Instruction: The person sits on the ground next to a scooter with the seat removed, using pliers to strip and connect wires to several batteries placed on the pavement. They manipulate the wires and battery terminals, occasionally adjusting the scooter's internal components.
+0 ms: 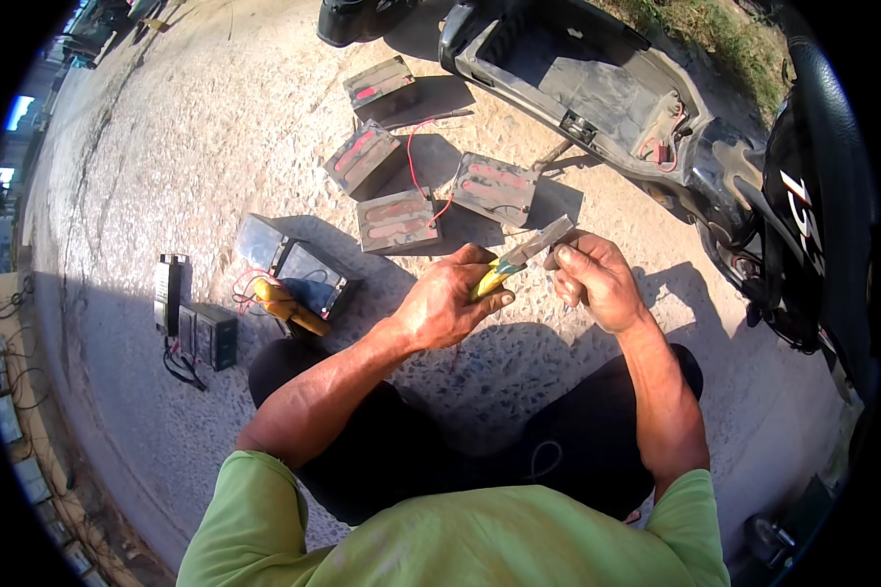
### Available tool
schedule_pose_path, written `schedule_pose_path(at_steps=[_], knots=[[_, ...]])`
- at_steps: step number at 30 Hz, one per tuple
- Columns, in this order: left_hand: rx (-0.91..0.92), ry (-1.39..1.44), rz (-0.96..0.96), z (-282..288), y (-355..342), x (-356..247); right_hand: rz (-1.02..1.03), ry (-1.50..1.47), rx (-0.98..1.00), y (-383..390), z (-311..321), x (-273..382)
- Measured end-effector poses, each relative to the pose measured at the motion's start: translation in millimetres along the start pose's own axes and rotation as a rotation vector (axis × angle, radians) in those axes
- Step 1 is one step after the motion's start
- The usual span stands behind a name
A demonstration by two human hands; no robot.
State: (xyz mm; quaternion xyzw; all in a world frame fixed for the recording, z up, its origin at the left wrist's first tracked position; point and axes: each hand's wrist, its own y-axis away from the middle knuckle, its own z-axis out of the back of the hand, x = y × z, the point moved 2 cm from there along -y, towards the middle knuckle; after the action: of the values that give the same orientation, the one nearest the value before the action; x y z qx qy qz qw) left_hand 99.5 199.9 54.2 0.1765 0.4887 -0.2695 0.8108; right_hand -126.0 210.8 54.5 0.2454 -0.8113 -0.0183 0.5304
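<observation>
My left hand (445,301) is closed round the yellow handles of a pair of pliers (541,245), whose grey metal jaws point up and to the right. Close beside the jaw tips is my right hand (597,279), thumb and fingers pinched together; whatever lies between them is too small or hidden to make out. Just beyond my hands, several dusty batteries lie on the ground, among them a right one (494,188) and a near one (397,221). A thin red wire (413,161) runs between some of them.
A black scooter body (597,88) with an open floor compartment lies at the upper right. On my left sit a dark box with a clear cover (313,277), a yellow-handled tool (289,305), a black block (210,338) and a long dark device (169,293) with cables.
</observation>
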Motion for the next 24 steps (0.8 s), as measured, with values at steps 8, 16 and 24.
schedule_pose_path(at_steps=[8, 16, 24], knots=[[-0.006, -0.150, 0.077, -8, 2, -6, 0.029, 0.150, -0.288, -1, -5, -11], [0.228, 0.467, 0.185, -12, 1, -8, 0.126, -0.180, -0.217, 3, -7, -7], [0.373, 0.984, 0.414, -17, 4, -3, 0.112, -0.298, -0.195, 6, -11, -5]])
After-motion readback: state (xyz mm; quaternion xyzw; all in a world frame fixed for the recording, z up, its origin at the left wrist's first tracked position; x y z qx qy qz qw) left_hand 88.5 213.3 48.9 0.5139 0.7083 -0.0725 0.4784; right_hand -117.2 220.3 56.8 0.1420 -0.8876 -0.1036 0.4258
